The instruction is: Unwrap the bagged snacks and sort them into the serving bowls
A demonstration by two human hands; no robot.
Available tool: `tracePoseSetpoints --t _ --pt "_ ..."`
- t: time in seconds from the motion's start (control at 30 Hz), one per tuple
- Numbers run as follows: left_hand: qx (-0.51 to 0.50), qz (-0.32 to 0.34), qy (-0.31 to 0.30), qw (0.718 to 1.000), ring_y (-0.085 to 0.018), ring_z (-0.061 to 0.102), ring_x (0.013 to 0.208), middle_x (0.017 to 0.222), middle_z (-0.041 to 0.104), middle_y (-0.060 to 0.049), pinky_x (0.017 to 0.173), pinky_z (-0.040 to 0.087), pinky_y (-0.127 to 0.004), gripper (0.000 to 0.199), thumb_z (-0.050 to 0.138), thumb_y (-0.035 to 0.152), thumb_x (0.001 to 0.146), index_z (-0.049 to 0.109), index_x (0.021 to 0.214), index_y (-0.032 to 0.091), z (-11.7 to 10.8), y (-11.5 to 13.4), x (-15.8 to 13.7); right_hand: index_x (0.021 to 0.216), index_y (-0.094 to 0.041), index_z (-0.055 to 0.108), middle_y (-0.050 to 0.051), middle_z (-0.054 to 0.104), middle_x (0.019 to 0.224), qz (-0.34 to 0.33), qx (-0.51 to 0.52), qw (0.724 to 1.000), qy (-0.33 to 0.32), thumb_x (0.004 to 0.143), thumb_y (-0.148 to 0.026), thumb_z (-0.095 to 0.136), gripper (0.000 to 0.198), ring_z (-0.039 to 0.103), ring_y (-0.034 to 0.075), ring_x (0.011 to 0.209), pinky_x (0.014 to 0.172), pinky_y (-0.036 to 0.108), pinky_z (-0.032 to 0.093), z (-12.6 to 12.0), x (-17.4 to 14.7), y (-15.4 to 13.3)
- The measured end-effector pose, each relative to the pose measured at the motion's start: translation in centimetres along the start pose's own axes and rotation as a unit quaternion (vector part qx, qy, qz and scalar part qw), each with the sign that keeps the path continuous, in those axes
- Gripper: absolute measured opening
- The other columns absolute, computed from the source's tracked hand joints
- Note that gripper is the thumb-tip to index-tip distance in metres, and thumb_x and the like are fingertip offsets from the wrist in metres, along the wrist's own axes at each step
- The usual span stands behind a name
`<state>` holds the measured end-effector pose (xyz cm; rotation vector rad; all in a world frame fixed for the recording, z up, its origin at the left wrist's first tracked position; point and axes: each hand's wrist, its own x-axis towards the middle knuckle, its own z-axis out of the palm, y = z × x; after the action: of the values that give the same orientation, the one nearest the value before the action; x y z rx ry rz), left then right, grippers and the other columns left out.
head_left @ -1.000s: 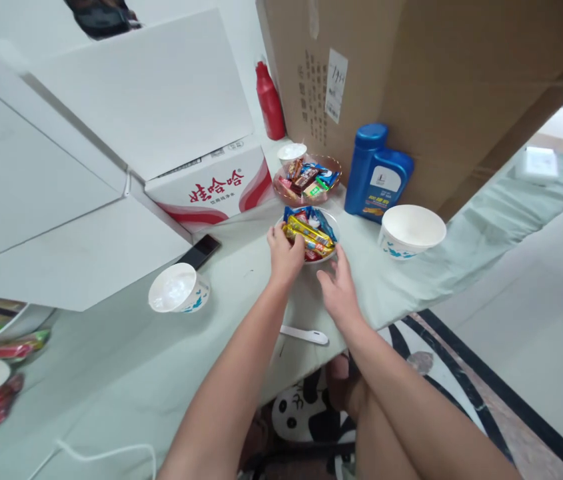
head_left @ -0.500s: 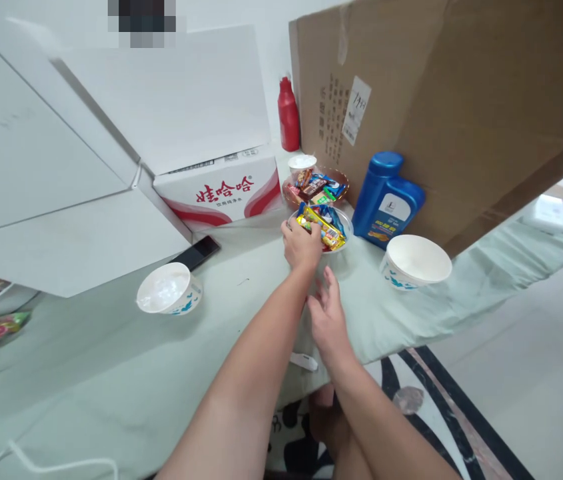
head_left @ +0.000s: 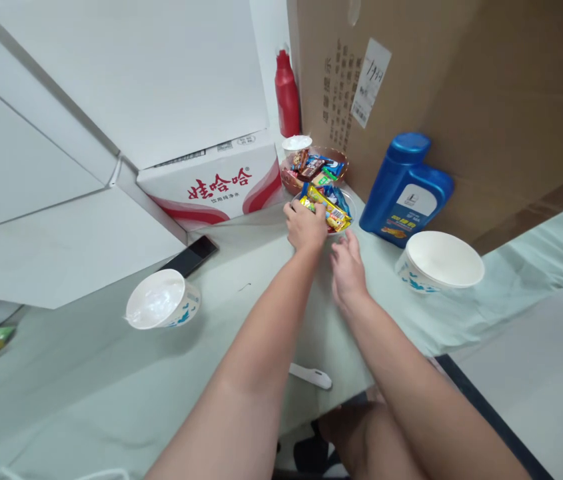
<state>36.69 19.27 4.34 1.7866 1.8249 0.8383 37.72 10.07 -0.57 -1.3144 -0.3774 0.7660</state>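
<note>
A clear bowl (head_left: 352,203) holds yellow and blue wrapped snacks on the pale green cloth. My left hand (head_left: 306,225) reaches over its near left side, fingers closed around a yellow snack packet (head_left: 334,215) lying on top. The fingertips are partly hidden, so their exact grip is unclear. My right hand (head_left: 348,270) is just below the bowl's near right side, fingers loosely apart and holding nothing. Right behind the clear bowl stands a brownish bowl (head_left: 344,167) of more wrapped snacks, with a white paper cup (head_left: 297,144) at its left.
Paper bowls stand left (head_left: 156,300) and right (head_left: 444,260). A phone (head_left: 196,257) lies by the white-and-red carton (head_left: 211,190). A blue bottle (head_left: 406,190) and red bottle (head_left: 288,93) stand near the large cardboard box (head_left: 441,100). A white handle-like piece (head_left: 314,376) lies near the front edge.
My right hand has moved forward, nearer the clear bowl, and away from my left wrist. My left hand stays at the snack packets. The camera view has shifted and come closer.
</note>
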Motion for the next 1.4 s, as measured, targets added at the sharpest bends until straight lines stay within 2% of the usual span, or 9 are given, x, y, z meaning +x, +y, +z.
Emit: tracePoseSetpoints --t 0.07,0.23,0.47,0.6,0.8,0.9,1.0,1.2,1.4 --pt "-0.001 0.012 -0.006 1.0 -0.033 0.064 0.123 0.151 0.05 -0.018 0.096 0.051 -0.042 0.039 0.05 0.041 0.098 0.056 0.129 0.019 0.0 -0.2 0.5 0.152 -0.024 0.043 0.011 0.052 0.149 -0.061 -0.112 0.991 -0.026 0.08 -0.04 0.052 0.074 0.044 0.028 0.144 0.122 0.05 0.034 1.0 1.9 0.0" --pt "-0.004 0.035 -0.001 0.999 -0.04 0.062 0.122 0.145 0.05 -0.026 0.099 0.048 -0.05 0.042 0.047 0.041 0.099 0.056 0.128 0.012 0.8 -0.3 2.5 0.151 -0.018 0.045 0.019 0.047 0.142 -0.16 -0.331 0.925 -0.097 0.091 -0.046 0.047 0.066 0.04 0.034 0.144 0.12 0.057 0.034 0.9 4.8 0.4" --pt "-0.019 0.052 0.011 0.998 -0.039 0.06 0.125 0.136 0.055 -0.025 0.102 0.045 -0.048 0.04 0.05 0.041 0.096 0.059 0.123 0.013 2.4 0.4 6.3 0.153 -0.021 0.04 0.016 0.051 0.129 -0.201 -0.447 0.859 -0.15 0.097 -0.03 0.04 0.056 0.058 0.032 0.124 0.106 0.054 0.05 0.7 9.0 -0.9" --pt "-0.002 0.067 0.033 0.997 -0.039 0.055 0.13 0.135 0.055 -0.027 0.108 0.041 -0.05 0.041 0.051 0.041 0.096 0.061 0.121 0.011 3.2 0.6 8.6 0.147 -0.024 0.044 0.015 0.052 0.132 -0.185 -0.499 0.83 -0.165 0.099 -0.033 0.038 0.049 0.066 0.03 0.108 0.098 0.054 0.053 1.6 10.8 -2.1" --pt "-0.003 0.064 0.107 0.992 -0.038 0.041 0.141 0.149 0.049 -0.02 0.115 0.032 -0.059 0.053 0.048 0.043 0.101 0.047 0.145 0.013 2.9 1.1 7.8 0.152 -0.017 0.034 0.017 0.053 0.143 -0.154 -0.52 0.826 -0.152 0.096 -0.023 0.04 0.057 0.062 0.028 0.126 0.109 0.049 0.046 2.4 11.8 -4.0" --pt "-0.06 0.078 0.092 0.991 -0.029 0.043 0.142 0.149 0.05 -0.02 0.12 0.03 -0.047 0.046 0.047 0.026 0.101 0.046 0.144 0.009 0.7 -0.5 4.4 0.16 -0.017 0.023 0.018 0.046 0.157 -0.157 -0.519 0.823 -0.169 0.088 -0.015 0.05 0.077 0.045 0.027 0.146 0.123 0.049 0.032 2.1 8.3 -3.6" --pt "-0.094 0.139 0.009 0.986 -0.023 0.056 0.128 0.131 0.063 -0.017 0.114 0.039 -0.036 0.031 0.048 0.018 0.096 0.06 0.123 0.009 -2.3 -4.7 -0.2 0.163 -0.017 0.024 0.015 0.037 0.166 -0.196 -0.524 0.804 -0.201 0.089 -0.017 0.05 0.078 0.033 0.025 0.155 0.127 0.049 0.025 1.1 2.4 -1.9" --pt "-0.042 0.082 -0.147 0.985 -0.026 0.068 0.11 0.106 0.075 -0.009 0.104 0.049 -0.041 0.025 0.055 0.02 0.082 0.07 0.101 0.018 -10.1 -15.5 -7.3 0.159 -0.024 0.041 0.009 0.03 0.17 -0.19 -0.679 0.652 -0.279 0.102 -0.038 0.037 0.058 0.026 0.034 0.157 0.126 0.059 0.021 -2.4 -6.1 0.7" --pt "-0.128 0.014 -0.106 0.986 -0.023 0.071 0.105 0.105 0.077 -0.007 0.096 0.052 -0.036 0.022 0.056 0.023 0.084 0.071 0.099 0.019 -20.1 -21.5 -10.9 0.153 -0.019 0.05 0.013 0.043 0.163 -0.202 -0.735 0.567 -0.311 0.099 -0.035 0.041 0.057 0.043 0.033 0.149 0.117 0.052 0.043 -6.7 -8.8 -0.5"
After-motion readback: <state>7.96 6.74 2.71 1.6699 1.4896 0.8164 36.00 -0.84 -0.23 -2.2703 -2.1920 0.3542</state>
